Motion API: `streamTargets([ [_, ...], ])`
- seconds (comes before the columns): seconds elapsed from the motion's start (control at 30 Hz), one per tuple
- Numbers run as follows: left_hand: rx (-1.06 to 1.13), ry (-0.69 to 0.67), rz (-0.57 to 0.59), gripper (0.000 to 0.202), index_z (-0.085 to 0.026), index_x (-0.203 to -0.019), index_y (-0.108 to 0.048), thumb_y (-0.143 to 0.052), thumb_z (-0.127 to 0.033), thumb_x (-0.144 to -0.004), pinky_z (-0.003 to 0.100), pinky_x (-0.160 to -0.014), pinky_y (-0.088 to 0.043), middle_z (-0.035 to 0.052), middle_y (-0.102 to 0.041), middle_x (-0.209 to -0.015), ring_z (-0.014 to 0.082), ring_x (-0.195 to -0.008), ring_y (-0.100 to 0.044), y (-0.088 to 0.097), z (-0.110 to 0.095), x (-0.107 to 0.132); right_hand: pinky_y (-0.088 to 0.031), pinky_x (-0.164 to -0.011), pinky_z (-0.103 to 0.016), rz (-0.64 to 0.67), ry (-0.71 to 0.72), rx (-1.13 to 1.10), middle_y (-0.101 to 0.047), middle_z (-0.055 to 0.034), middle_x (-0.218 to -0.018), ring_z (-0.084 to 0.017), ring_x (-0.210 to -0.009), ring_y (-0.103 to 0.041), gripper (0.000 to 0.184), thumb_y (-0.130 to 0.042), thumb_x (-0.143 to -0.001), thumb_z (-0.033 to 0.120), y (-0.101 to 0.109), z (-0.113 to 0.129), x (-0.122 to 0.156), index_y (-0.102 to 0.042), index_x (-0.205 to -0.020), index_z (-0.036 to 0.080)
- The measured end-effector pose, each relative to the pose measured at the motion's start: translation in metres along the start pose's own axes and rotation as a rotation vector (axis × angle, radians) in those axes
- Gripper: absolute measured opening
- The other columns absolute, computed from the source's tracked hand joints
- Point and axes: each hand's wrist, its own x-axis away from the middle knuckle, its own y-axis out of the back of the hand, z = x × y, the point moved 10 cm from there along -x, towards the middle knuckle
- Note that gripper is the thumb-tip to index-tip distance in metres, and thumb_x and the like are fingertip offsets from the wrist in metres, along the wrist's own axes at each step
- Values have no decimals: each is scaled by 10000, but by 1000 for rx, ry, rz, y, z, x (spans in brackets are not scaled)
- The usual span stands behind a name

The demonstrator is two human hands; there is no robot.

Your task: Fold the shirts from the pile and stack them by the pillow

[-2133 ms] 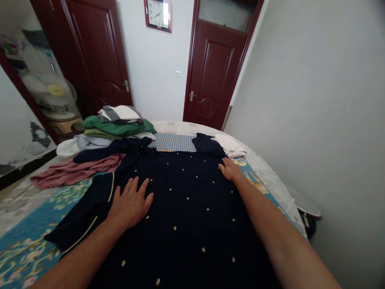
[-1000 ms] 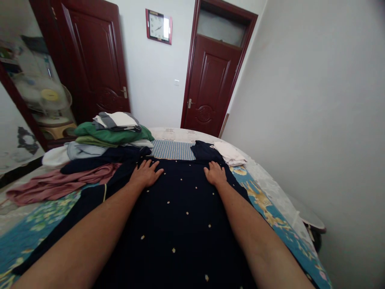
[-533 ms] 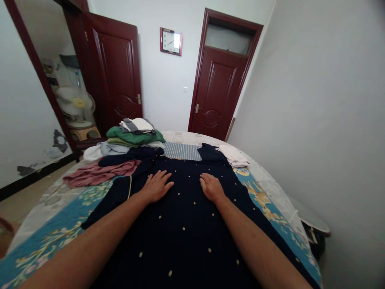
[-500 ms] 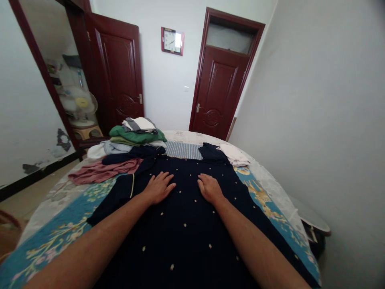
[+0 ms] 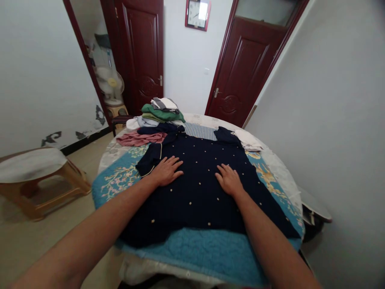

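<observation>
At far left, low stool on floor, well apart from bed. Behind it, open doorway with fan on a second stool. Dark red door beside doorway; clock on wall; second door shut, right of clock.

On bed, left rear: pile of folded clothes, green piece near top, white-grey piece above it. Pink garment spread just in front of pile. Striped cloth at rear centre, partly under shirt collar. White folded cloth at right rear.

Centre: navy shirt with small pale dots, laid flat on blue floral cover, hem toward near edge, left sleeve with pale piping folded out.

Left hand open, palm down, fingers spread, flat on shirt's left chest near sleeve. Right hand likewise open, palm down, flat on shirt's right side. Hands apart, bare shirt between them. Neither gripping fabric.

Far right: round dark object low by wall, partly hidden.
</observation>
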Motion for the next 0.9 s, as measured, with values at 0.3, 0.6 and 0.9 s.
streamTargets([
  [0.3,25,-98,-6,636,-211,-1526,-514,-386,-579,-1023,475,-1282,-210,125,-405,-1649,292,-1555,-303,11,15,56,-410,-1134,-577,-122,-224,201,-506,-191,-1544,-352,-1432,-458,656,-292,-1035,538,25,-190,94,-542,-1501,149],
  [0.6,206,-37,72,566,-294,-1543,-479,-372,-541,-1045,442,-1287,-241,37,-463,-1623,240,-1536,-354,31,-3,104,-380,-1133,-654,-204,-138,145,-480,-177,-1567,-375,-1468,-414,612,-296,-1026,522,32,-124,107,-556,-1486,212],
  [0.9,118,-32,-50,499,-325,-1468,-571,-431,-469,-1012,401,-1229,-365,27,-543,-1553,233,-1441,-482,27,26,140,-385,-1190,-529,-147,21,99,-550,-152,-1516,-308,-1429,-482,525,-383,-1030,452,30,-122,127,-609,-1428,196],
])
